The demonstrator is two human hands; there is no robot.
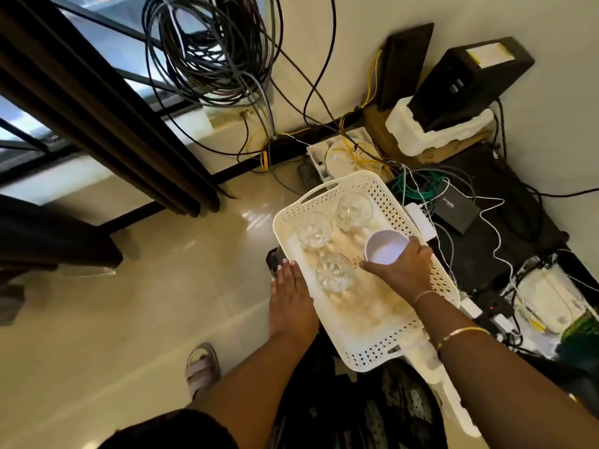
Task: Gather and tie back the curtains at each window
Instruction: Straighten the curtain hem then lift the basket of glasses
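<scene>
Three glass cups [313,234] in one tray [385,197]; right grip [405,270] holds one bowl [385,246], left grip [290,296] lies flat.

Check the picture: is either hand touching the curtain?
No, the left hand rests on the tray rim, the right hand holds a pale cup.

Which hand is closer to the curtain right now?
Left. The left hand rests flat on the tray's left rim, on the curtain's side but apart from it; the right hand grips a white bowl across the tray, farther away.
</scene>
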